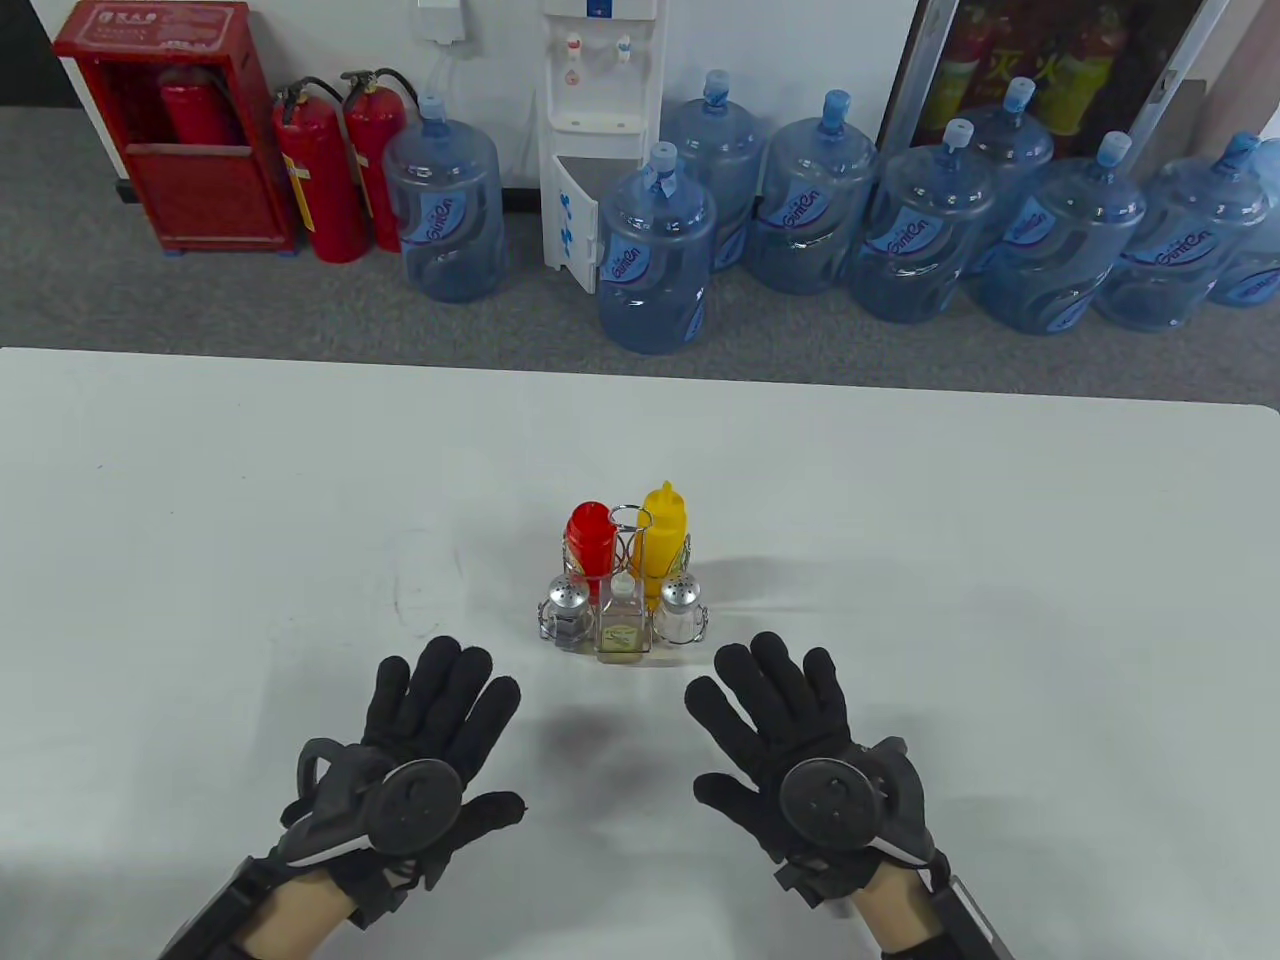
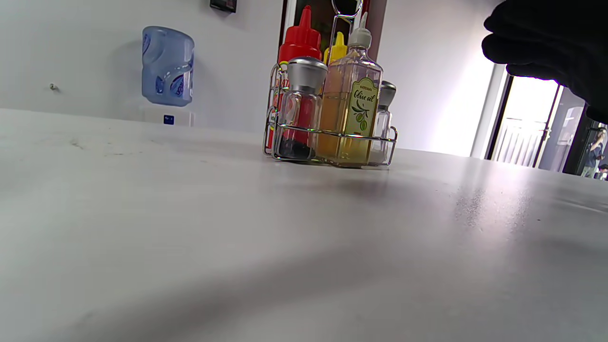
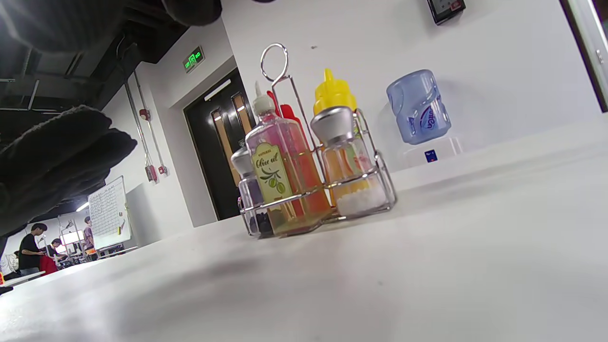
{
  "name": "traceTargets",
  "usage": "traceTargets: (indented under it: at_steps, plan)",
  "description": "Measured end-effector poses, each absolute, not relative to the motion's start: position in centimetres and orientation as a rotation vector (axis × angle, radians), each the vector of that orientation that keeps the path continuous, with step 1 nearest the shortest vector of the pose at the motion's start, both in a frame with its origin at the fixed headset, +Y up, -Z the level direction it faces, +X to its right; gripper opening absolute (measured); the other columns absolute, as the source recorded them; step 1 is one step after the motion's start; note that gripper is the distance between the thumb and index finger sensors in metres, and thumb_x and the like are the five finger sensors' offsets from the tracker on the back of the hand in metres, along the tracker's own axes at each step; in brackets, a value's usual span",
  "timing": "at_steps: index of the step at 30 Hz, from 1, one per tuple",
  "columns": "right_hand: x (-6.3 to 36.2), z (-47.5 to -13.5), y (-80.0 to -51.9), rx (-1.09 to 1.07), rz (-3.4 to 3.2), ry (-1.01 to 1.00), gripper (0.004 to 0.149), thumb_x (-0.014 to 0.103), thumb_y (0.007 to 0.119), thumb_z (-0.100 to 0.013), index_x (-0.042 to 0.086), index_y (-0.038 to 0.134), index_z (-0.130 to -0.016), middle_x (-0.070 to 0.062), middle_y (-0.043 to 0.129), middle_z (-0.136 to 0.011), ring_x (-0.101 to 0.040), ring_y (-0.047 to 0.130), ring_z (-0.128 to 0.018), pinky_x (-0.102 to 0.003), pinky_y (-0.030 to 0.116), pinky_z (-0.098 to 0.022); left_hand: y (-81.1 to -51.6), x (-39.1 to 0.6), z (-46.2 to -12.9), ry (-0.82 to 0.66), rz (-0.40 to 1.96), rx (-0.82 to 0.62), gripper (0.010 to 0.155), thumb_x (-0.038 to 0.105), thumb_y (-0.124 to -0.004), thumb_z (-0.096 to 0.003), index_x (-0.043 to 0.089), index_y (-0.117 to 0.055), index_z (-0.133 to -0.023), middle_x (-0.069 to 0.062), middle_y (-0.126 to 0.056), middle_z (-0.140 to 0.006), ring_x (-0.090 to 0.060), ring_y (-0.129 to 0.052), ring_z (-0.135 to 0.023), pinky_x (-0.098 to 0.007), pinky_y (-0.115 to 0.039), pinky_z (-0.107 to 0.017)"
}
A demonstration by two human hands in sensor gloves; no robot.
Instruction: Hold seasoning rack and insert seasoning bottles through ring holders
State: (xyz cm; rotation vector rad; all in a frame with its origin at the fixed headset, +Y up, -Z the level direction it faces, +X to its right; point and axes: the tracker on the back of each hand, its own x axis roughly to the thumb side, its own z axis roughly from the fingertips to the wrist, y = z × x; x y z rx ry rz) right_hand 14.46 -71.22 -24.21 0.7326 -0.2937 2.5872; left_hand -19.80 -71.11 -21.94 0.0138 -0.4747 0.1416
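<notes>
The seasoning rack (image 1: 622, 590) stands upright mid-counter, bottles already seated, at one o'clock from my left hand (image 1: 420, 760) and eleven from my right hand (image 1: 800, 750). Both lie flat, fingers spread, holding nothing, about equally near.

A chrome wire seasoning rack (image 1: 625, 590) stands near the middle of the white bench (image 1: 200, 520), with five bottles in its rings. At its back sit a red squeeze bottle (image 1: 590, 537) on the left and a yellow squeeze bottle (image 1: 661, 528) on the right, with the rack's looped wire handle (image 1: 629, 517) between them. At its front, a square glass olive oil bottle (image 1: 622, 630) stands in the middle, flanked by a glass pepper shaker with a metal cap (image 1: 566, 606) on the left and a glass salt shaker with a metal cap (image 1: 680, 605) on the right. The black-gloved left hand (image 1: 420, 745) and black-gloved right hand (image 1: 800, 745) lie flat before the rack, apart from it, one to each side.
</notes>
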Motion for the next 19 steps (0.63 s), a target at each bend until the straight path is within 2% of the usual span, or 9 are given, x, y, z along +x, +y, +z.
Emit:
traceTargets:
  at_steps: [19]
  plan:
    - [14.51, -24.34, -71.73, 0.704, 2.575, -0.260, 0.081, 0.067, 0.065, -0.034, 0.048, 0.032, -0.106, 0.013, 0.014, -0.116, -0.026, 0.016, -0.112, -0.061, 0.009, -0.078, -71.26, -19.66, -21.72, -0.481, 0.133, 0.019, 0.089, 0.075, -0.055, -0.0361, 0.042, -0.001, -0.098, 0.003, 0.000, -0.111, -0.031, 0.004, -0.111, -0.063, -0.009, -0.076]
